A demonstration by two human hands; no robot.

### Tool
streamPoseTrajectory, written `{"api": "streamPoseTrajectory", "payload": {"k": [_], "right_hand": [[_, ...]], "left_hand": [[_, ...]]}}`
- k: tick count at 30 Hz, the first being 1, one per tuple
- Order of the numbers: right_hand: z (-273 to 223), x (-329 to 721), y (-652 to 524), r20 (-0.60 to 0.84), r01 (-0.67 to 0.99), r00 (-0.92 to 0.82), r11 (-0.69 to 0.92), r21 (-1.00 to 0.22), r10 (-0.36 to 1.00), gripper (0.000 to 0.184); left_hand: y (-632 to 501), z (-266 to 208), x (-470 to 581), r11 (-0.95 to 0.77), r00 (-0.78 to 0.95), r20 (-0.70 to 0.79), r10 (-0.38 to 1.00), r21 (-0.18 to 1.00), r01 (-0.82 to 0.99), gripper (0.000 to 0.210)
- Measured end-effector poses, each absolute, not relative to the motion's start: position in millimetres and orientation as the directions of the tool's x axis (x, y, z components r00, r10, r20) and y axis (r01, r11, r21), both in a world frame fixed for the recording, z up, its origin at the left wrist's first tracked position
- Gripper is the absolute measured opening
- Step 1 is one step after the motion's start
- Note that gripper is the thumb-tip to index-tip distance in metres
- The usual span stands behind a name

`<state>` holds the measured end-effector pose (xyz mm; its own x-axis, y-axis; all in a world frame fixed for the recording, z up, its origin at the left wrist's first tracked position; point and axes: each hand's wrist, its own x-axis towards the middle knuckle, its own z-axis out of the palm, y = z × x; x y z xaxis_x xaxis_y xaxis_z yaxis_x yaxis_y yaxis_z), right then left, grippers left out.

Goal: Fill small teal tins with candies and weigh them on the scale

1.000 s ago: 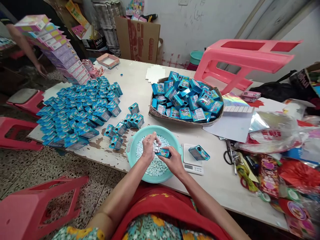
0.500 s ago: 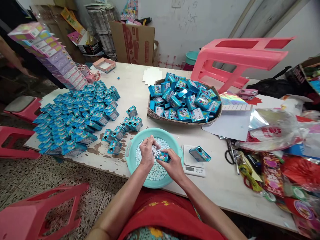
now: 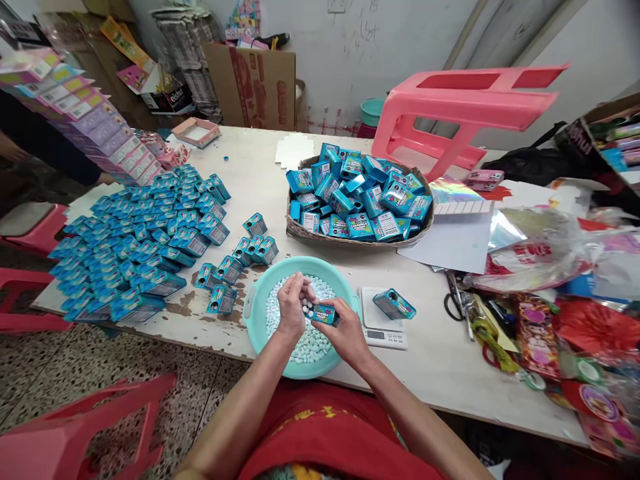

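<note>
Over a turquoise plastic basin [image 3: 253, 333], my right hand [image 3: 346, 329] grips a small blue candy tin [image 3: 324, 313] tilted toward my left. My left hand [image 3: 294, 303] is cupped with its fingers curled around a few white candies, right against the end of the tin. Loose white and pale-blue candies [image 3: 309, 348] fill the basin floor beneath both hands. Just right of the basin, another blue tin [image 3: 395, 305] rests on the edge of a white digital scale [image 3: 384, 338]. Several tins with round holes in their tops [image 3: 230, 269] stand left of the basin.
A cardboard tray [image 3: 320, 238] heaped with blue tins lies behind the basin. Many tins [image 3: 135, 247] stand packed at the left, before a tall stack of boxes [image 3: 100, 127]. An upturned pink stool [image 3: 460, 100], scissors [image 3: 454, 300] and plastic bags [image 3: 530, 247] occupy the right side.
Fewer candies show in my left hand, which has stayed beside the tin. My right hand keeps hold of the tin. The whole view has shifted slightly.
</note>
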<state>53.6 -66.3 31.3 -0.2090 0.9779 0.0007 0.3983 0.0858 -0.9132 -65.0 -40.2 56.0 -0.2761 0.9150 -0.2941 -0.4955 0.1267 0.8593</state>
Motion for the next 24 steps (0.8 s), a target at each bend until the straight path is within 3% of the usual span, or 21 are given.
{"api": "streamPoseTrajectory", "payload": {"k": [4, 7, 9, 11, 12, 14, 16, 18, 21, 24], "right_hand": [[32, 56, -65, -0.007, 0.368, -0.187, 0.063, -0.928, 0.982, 0.027], [35, 64, -66, -0.007, 0.308, -0.181, 0.05, -0.95, 0.983, 0.03], [36, 73, -67, 0.01, 0.259, -0.17, 0.054, -0.964, 0.985, 0.033], [34, 82, -67, 0.022, 0.227, -0.135, 0.053, -0.972, 0.991, 0.035], [33, 86, -66, 0.019, 0.222, -0.112, 0.044, -0.974, 0.994, 0.036], [31, 93, -64, 0.013, 0.218, -0.073, 0.029, -0.976, 0.997, 0.037], [31, 97, -63, 0.022, 0.203, -0.046, 0.031, -0.979, 0.999, 0.036], [32, 99, -62, 0.03, 0.178, -0.018, 0.032, -0.984, 0.999, 0.035], [31, 98, -62, 0.019, 0.15, 0.023, 0.016, -0.989, 1.0, 0.035], [19, 90, -63, 0.018, 0.199, -0.008, 0.02, -0.98, 1.0, 0.036]], "left_hand": [[-41, 65, -62, 0.135, -0.22, -0.285, 0.933, 0.843, -0.52, 0.032], [-36, 63, -75, 0.058, -0.284, -0.229, 0.931, 0.861, -0.505, 0.031], [-33, 46, -88, 0.056, -0.373, -0.205, 0.905, 0.927, -0.372, 0.032], [-38, 15, -97, 0.172, -0.37, -0.179, 0.912, 0.984, -0.053, 0.031], [-44, -3, -97, 0.231, -0.316, -0.172, 0.933, 0.959, 0.162, 0.028], [-61, -37, -90, 0.232, -0.147, -0.18, 0.973, 0.802, 0.55, 0.027], [-81, -60, -78, 0.107, 0.02, -0.187, 0.982, 0.645, 0.757, 0.037], [-98, -69, -70, -0.04, 0.173, -0.195, 0.966, 0.544, 0.838, 0.042], [-109, -67, -76, -0.215, 0.364, -0.237, 0.901, 0.485, 0.848, 0.038], [-107, -66, -95, -0.217, 0.417, -0.32, 0.851, 0.509, 0.833, 0.029]]}}
